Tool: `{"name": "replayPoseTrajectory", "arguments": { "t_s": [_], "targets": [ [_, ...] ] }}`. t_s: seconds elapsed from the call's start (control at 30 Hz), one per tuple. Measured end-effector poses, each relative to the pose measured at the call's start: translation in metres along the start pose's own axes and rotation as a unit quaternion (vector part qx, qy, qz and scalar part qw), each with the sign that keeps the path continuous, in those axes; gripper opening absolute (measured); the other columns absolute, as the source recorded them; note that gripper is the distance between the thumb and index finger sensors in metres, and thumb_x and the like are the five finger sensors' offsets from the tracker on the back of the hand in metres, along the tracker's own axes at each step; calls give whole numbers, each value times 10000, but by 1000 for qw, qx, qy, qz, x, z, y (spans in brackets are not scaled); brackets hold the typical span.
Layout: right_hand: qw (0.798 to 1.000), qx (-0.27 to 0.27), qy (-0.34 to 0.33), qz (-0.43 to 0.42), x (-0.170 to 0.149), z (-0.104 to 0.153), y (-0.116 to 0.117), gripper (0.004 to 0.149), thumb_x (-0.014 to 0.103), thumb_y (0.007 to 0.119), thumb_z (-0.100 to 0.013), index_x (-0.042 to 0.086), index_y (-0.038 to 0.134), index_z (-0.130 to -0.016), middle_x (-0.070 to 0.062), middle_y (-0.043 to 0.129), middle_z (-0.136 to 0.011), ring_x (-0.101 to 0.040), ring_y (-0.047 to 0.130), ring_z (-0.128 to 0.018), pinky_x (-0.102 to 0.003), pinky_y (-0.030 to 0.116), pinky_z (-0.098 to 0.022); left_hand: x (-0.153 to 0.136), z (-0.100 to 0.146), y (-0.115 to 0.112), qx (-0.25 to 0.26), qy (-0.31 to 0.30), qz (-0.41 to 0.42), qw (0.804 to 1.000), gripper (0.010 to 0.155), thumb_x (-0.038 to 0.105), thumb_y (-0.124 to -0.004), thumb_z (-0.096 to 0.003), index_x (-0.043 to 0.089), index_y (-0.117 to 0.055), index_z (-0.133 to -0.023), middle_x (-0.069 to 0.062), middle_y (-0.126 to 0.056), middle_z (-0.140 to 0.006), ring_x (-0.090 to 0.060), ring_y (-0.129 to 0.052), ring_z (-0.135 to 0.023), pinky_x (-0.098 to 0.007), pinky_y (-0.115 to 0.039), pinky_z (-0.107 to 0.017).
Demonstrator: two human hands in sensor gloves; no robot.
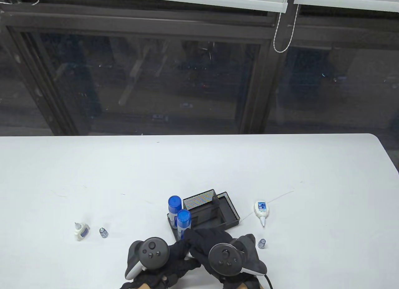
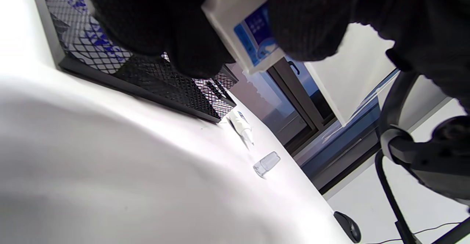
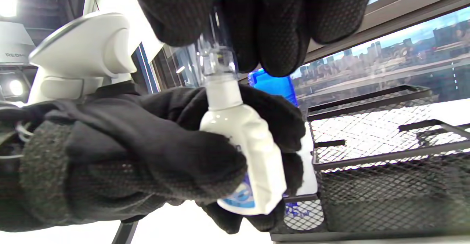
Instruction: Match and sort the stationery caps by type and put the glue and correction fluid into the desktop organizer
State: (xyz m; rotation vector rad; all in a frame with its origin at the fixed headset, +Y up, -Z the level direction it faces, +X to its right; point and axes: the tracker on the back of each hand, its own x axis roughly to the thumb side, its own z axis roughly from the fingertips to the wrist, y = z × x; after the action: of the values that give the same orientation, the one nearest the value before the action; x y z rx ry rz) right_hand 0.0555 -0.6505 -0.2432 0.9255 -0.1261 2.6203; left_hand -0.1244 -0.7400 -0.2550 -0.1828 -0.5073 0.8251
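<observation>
The left hand (image 3: 139, 152) grips the small white glue bottle (image 3: 244, 152) upright before the black mesh organizer (image 3: 385, 170) — right-hand fingers (image 3: 279, 27) pinch its clear cap (image 3: 216, 58) directly above, along the bottle's axis.

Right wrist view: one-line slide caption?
Left hand grips a white bottle while right hand seats a clear cap on it, beside the mesh organizer.

a white table (image 1: 280, 164) stands before dark windows (image 1: 174, 83).
</observation>
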Motion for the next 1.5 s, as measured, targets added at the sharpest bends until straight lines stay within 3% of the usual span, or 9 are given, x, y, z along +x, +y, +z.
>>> {"name": "replayPoseTrajectory", "arguments": {
  "t_s": [0.1,0.2,0.27,0.4,0.8,1.1,1.23,1.5],
  "targets": [
    [1000,-7,-4,-6,2,1,2,524,309,786,-504,238,700,-1016,-54,828,-959,-304,863,-828,-535,679,-671,1,1,3,14,2,12,1000,593,469,-825,-510,301,-650,-1051,-39,-806,-1053,-233,-969,-866,-477,-823,-618],
    [1000,-21,17,-10,1,4,-1,580,381,753,-515,214,638,-1058,-101,748,-1033,-345,812,-886,-544,657,-680,-2,2,6,22,9,21,999,596,469,-833,-506,298,-655,-1049,-38,-806,-1052,-227,-968,-861,-478,-821,-617],
    [999,-46,27,-6,1,6,-5,561,384,755,-513,215,668,-1041,-97,788,-996,-333,846,-845,-537,676,-665,-2,3,6,26,11,21,999,596,470,-836,-504,296,-662,-1047,-37,-812,-1049,-225,-972,-854,-479,-822,-616],
    [999,-41,30,12,4,5,-3,485,345,772,-511,211,755,-977,-66,889,-883,-289,925,-729,-501,739,-607,-1,3,6,29,10,9,999,593,472,-840,-500,290,-680,-1041,-34,-846,-1037,-218,-989,-836,-472,-831,-607],
    [993,-103,30,40,16,8,-2,451,293,810,-481,178,810,-917,-100,931,-806,-275,976,-639,-491,787,-553,10,5,14,93,-13,-42,995,577,442,-886,-464,247,-765,-994,-30,-935,-956,-243,-1067,-753,-458,-871,-559],
    [994,-93,56,-15,10,10,-5,487,347,807,-494,187,764,-951,-81,907,-834,-274,960,-661,-486,772,-562,18,8,17,100,-11,-68,993,589,457,-865,-485,258,-726,-1022,-20,-905,-982,-223,-1045,-777,-460,-855,-569],
    [992,-86,87,34,11,10,-2,539,396,798,-492,161,744,-975,-84,935,-791,-264,975,-613,-475,786,-530,20,11,14,102,-9,-103,989,601,445,-844,-510,238,-683,-1051,-46,-870,-1007,-228,-1020,-793,-465,-838,-584],
    [993,-82,87,11,11,12,-8,496,353,804,-492,152,779,-944,-95,950,-764,-253,983,-592,-465,796,-516,23,14,17,101,-13,-110,989,618,475,-827,-516,246,-661,-1065,-46,-847,-1032,-236,-999,-823,-476,-823,-601]
  ]
}}
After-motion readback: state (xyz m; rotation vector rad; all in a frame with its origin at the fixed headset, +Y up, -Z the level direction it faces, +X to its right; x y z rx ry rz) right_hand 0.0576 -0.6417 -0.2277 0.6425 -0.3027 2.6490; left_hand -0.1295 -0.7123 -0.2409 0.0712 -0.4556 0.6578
